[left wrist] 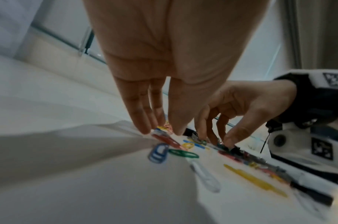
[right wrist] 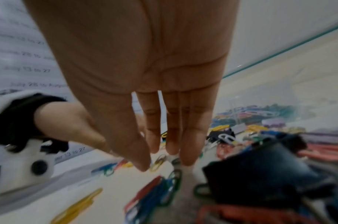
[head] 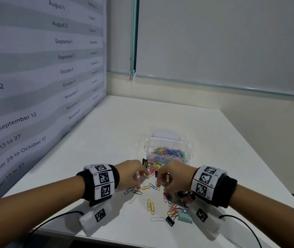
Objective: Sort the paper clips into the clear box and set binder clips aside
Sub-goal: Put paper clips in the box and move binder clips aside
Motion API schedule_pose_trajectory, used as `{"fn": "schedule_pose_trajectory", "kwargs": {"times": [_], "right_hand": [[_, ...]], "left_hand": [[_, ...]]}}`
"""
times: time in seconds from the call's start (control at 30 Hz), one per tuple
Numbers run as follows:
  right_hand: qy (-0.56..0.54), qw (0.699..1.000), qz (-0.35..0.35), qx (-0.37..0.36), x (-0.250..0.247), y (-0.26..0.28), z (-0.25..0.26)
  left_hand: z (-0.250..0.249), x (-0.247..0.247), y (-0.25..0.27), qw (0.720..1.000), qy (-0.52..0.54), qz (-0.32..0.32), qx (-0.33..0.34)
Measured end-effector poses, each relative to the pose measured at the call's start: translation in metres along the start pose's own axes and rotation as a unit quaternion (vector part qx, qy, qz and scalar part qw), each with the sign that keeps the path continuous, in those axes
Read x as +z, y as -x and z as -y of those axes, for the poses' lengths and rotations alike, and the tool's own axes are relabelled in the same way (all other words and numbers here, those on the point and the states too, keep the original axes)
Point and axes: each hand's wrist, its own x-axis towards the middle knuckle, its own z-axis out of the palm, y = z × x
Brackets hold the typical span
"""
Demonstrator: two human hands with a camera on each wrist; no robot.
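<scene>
The clear box (head: 148,149) stands mid-table, its lid open, holding a heap of coloured paper clips (head: 167,152). Loose paper clips (head: 150,206) lie scattered in front of it. My left hand (head: 142,178) reaches down, and its thumb and fingertips (left wrist: 145,128) pinch a paper clip on the table. Just right of it, my right hand (head: 160,185) has curled fingers and pinches a yellowish paper clip (right wrist: 158,163). A black binder clip (head: 144,161) stands by the box's near left corner. Another black binder clip (right wrist: 260,174) lies close under my right palm.
A mint binder clip (head: 184,217) and a small black binder clip (head: 170,221) lie near the table's front edge among tangled clips. A printed date poster (head: 35,86) walls off the left side. Blue (left wrist: 158,153) and green (left wrist: 183,153) clips lie below my left fingers.
</scene>
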Motion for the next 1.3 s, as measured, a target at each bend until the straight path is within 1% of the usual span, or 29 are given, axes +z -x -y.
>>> {"fn": "schedule_pose_trajectory", "kwargs": {"times": [0.07, 0.13, 0.27, 0.33, 0.4, 0.5, 0.6, 0.8, 0.87, 0.93, 1.0, 1.17, 1.3], "right_hand": [[0.033, 0.999, 0.008, -0.004, 0.006, -0.002, 0.006], [0.040, 0.999, 0.014, -0.015, 0.008, -0.002, 0.011], [-0.012, 0.998, 0.050, -0.035, 0.007, 0.004, 0.015], [-0.019, 0.998, 0.043, -0.032, 0.005, 0.005, 0.011], [-0.007, 0.999, 0.027, -0.025, 0.004, 0.006, 0.007], [-0.006, 1.000, 0.010, 0.002, 0.006, 0.007, 0.001], [-0.022, 0.999, 0.024, 0.018, 0.009, 0.007, -0.001], [-0.048, 0.999, 0.018, -0.003, 0.014, 0.003, 0.010], [-0.053, 0.998, 0.027, 0.004, 0.012, 0.005, 0.012], [-0.036, 0.999, 0.036, 0.014, 0.011, 0.007, 0.012], [-0.013, 0.999, 0.039, 0.015, 0.013, 0.007, 0.012], [-0.021, 1.000, 0.005, 0.018, 0.023, 0.002, 0.022], [-0.051, 0.999, -0.010, 0.005, 0.023, -0.003, 0.028]], "left_hand": [[-0.004, -0.001, 0.000, 0.999, -0.046, 0.007, 0.014], [-0.006, -0.001, 0.001, 0.997, -0.073, 0.026, 0.024], [-0.008, -0.004, 0.008, 0.996, -0.069, 0.052, 0.034], [-0.007, -0.006, 0.011, 0.996, -0.068, 0.054, 0.037], [-0.004, -0.006, 0.016, 0.997, -0.060, 0.046, 0.026], [0.003, -0.004, 0.023, 0.996, -0.062, 0.057, -0.021], [0.005, -0.002, 0.025, 0.993, -0.075, 0.061, -0.060], [-0.011, 0.000, 0.019, 0.997, -0.062, 0.042, -0.023], [-0.013, 0.002, 0.019, 0.997, -0.053, 0.045, -0.036], [-0.013, 0.004, 0.021, 0.996, -0.056, 0.044, -0.061], [-0.013, 0.006, 0.023, 0.994, -0.071, 0.037, -0.070], [-0.016, 0.012, 0.013, 0.998, -0.025, 0.035, -0.049], [-0.017, 0.013, 0.010, 0.998, -0.027, 0.040, -0.043]]}}
